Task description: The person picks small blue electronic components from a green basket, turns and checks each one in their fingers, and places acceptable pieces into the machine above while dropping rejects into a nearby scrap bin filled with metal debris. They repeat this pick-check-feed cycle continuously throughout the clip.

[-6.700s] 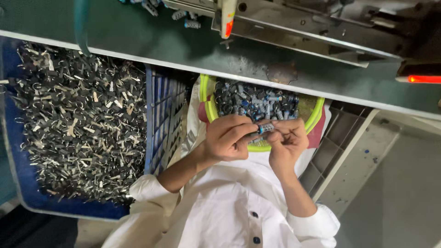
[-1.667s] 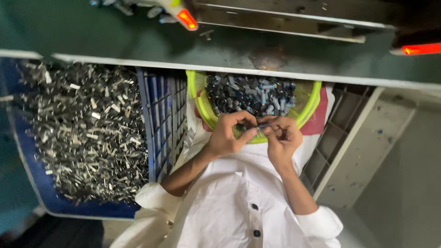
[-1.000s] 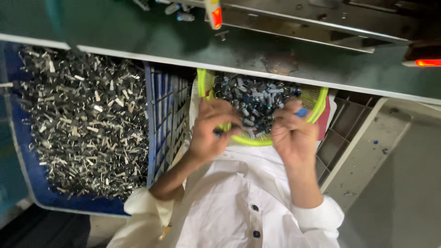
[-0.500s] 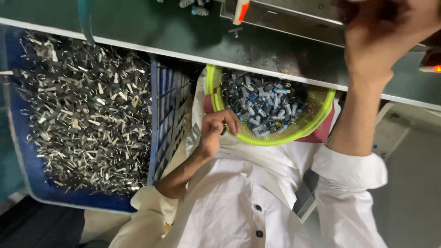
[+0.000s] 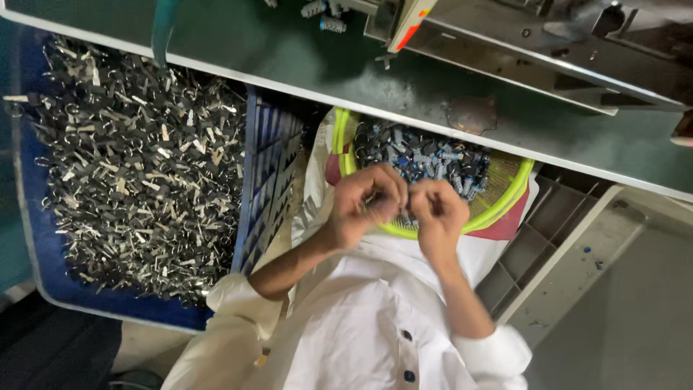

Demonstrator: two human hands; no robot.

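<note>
Closest in, the left hand [image 5: 364, 204] and right hand [image 5: 435, 211] meet with fingers curled, pinching a small part too blurred to make out, over the yellow-green basket [image 5: 505, 196] of small blue and black parts [image 5: 422, 155]; left, a blue crate [image 5: 43, 282] of metal clips [image 5: 130, 166], workbench [image 5: 289, 54] beyond

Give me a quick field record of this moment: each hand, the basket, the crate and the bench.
left hand: closed, fingertips pinched at something too small to make out, over the basket's near rim
right hand: closed, close beside the left hand, fingertips facing it
basket: yellow-green, round, on the lap, holds small dark and blue parts
crate: blue, to the person's left, heaped with small metal pieces
bench: green top, above the basket
shirt: white, dark buttons
</note>
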